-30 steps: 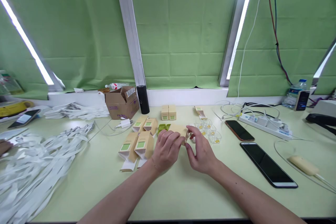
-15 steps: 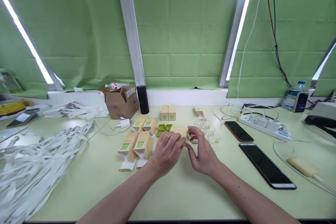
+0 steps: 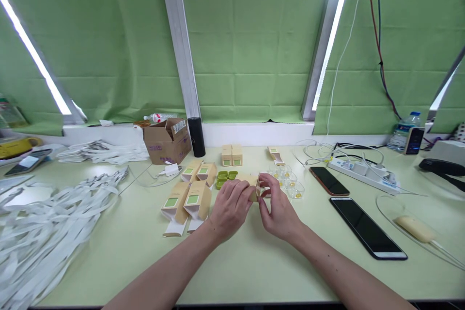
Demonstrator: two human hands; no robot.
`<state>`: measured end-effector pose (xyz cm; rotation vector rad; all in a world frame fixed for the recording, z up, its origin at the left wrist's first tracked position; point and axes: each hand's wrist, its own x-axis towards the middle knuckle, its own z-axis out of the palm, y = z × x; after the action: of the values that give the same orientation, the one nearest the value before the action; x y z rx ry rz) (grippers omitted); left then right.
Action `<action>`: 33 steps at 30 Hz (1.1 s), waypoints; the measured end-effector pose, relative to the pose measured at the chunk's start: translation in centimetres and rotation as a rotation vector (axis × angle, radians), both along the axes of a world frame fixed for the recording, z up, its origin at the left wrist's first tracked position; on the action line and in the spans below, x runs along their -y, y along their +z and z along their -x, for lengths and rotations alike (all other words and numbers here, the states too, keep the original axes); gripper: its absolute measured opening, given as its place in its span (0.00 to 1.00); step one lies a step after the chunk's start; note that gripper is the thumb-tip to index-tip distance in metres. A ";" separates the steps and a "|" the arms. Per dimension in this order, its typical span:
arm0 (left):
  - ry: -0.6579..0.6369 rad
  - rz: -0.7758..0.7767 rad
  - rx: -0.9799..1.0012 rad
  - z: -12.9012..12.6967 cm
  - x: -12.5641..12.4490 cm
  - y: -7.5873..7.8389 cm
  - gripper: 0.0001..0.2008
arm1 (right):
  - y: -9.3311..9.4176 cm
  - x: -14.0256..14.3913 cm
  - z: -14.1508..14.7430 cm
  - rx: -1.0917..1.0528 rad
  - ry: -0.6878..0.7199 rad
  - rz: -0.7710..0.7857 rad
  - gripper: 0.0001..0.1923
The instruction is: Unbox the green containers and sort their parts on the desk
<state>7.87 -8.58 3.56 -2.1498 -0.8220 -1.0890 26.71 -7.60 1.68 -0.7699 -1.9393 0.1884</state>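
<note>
Both hands are on one small tan cardboard box [image 3: 248,180] over the middle of the table. My left hand [image 3: 231,206] wraps its left side and hides much of it. My right hand [image 3: 276,206] pinches the box's right end between thumb and fingers. Left of my hands stand several tan boxes [image 3: 198,198] with green labels, the front ones with white flaps hanging out. Just behind my left hand sit small green containers [image 3: 225,178]. Clear plastic containers [image 3: 292,185] with yellow spots lie right of my right hand.
Two closed tan boxes [image 3: 231,155] and a flattened one [image 3: 276,156] are at the back. A brown carton [image 3: 167,143] and a black cylinder [image 3: 196,137] stand back left. White straps [image 3: 61,223] cover the left. Two phones [image 3: 368,227] and a power strip [image 3: 363,174] lie right.
My hands still hold the tan box and have barely moved. The right fingers have shifted slightly at its end. The whole view has drifted a little.
</note>
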 end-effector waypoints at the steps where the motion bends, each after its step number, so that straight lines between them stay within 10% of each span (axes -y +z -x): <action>1: 0.001 0.010 -0.006 0.0 0.0 0.0 0.17 | 0.0 0.0 0.0 0.000 -0.002 0.003 0.30; 33: -0.015 0.187 0.056 0.0 -0.2 -0.4 0.24 | -0.2 -1.2 -0.5 -0.121 -0.086 0.120 0.29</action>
<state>7.86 -8.42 3.18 -2.2913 -0.9687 -1.1234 27.19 -6.44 1.43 -0.8988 -1.7893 0.2952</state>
